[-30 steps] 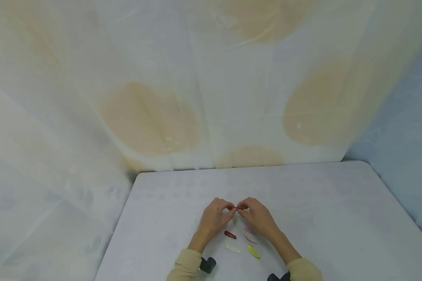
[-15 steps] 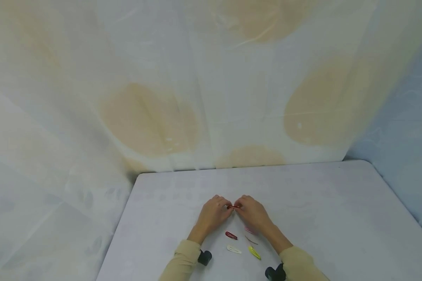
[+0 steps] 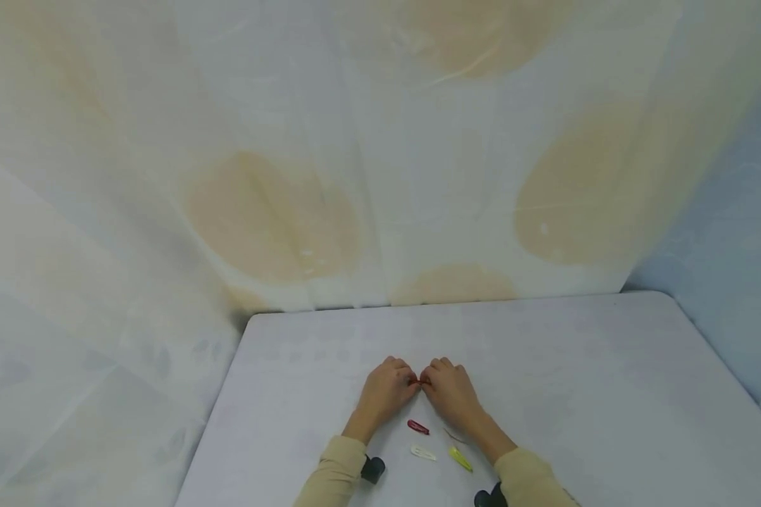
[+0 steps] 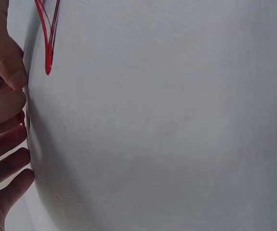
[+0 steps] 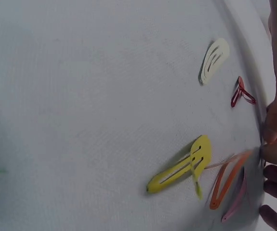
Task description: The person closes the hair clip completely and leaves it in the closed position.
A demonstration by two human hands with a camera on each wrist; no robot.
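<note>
Over the white table (image 3: 577, 394), my left hand (image 3: 411, 381) and right hand (image 3: 428, 382) meet fingertip to fingertip. Both pinch a small red hair clip (image 3: 421, 381), which is mostly hidden between them. In the left wrist view my left fingers (image 4: 6, 103) curl at the left edge, and a red clip (image 4: 46, 38) with spread prongs shows beyond them. In the right wrist view my right fingertips (image 5: 275, 153) pinch at the right edge, just above an orange clip (image 5: 227, 180) and a pink clip (image 5: 234, 204).
Between my forearms lie loose clips: a dark red one (image 3: 417, 427), a white one (image 3: 422, 453), a yellow one (image 3: 460, 459) and a thin brownish one (image 3: 453, 436). A pale curtain (image 3: 355, 176) hangs behind the table's far edge.
My hands have drawn closer together and come slightly toward me. The red clip, earlier visible as a short bar between them, is now almost covered by the fingertips.
</note>
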